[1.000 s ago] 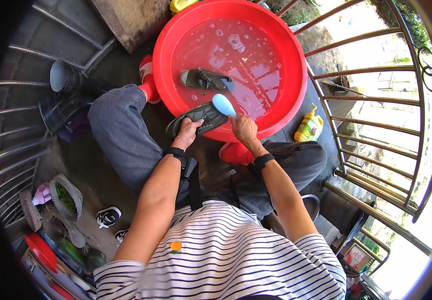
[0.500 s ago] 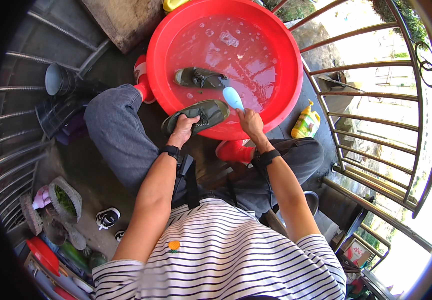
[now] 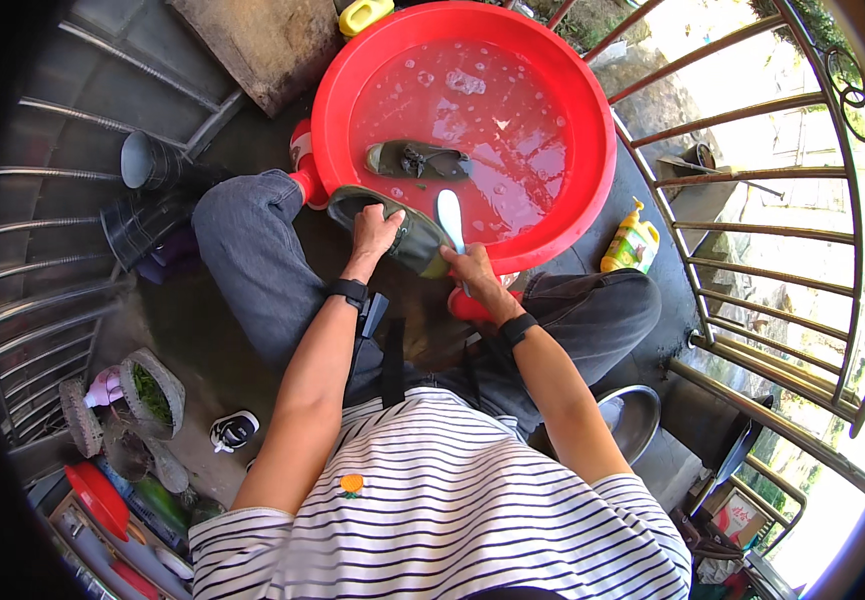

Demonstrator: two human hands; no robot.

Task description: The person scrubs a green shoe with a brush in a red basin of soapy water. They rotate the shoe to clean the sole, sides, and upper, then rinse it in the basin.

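My left hand (image 3: pixel 377 234) is closed on a dark green shoe (image 3: pixel 417 248) at its opening, with the fingers partly inside. The shoe hangs at the near rim of a big red basin (image 3: pixel 592 130), its toe slanting down to the right. My right hand (image 3: pixel 474 270) grips a light blue brush (image 3: pixel 449 215), whose broad end points up over the water. The fingers of that hand are up against the shoe's toe; the brush's bristles are hidden. A second green shoe (image 3: pixel 417 160) lies partly under the cloudy, sudsy water.
A yellow pump bottle (image 3: pixel 631 242) stands right of the basin, near a metal railing (image 3: pixel 752 230). Black boots (image 3: pixel 142 225) stand at the left. A wooden board (image 3: pixel 257 50) leans behind them. A metal bowl (image 3: pixel 632 422) sits by my right elbow, a black shoe (image 3: pixel 235 431) by my left.
The held shoe has swung round, its toe now down to the right and its opening at the upper left. My right hand has come down to its toe, the brush tilting more upright.
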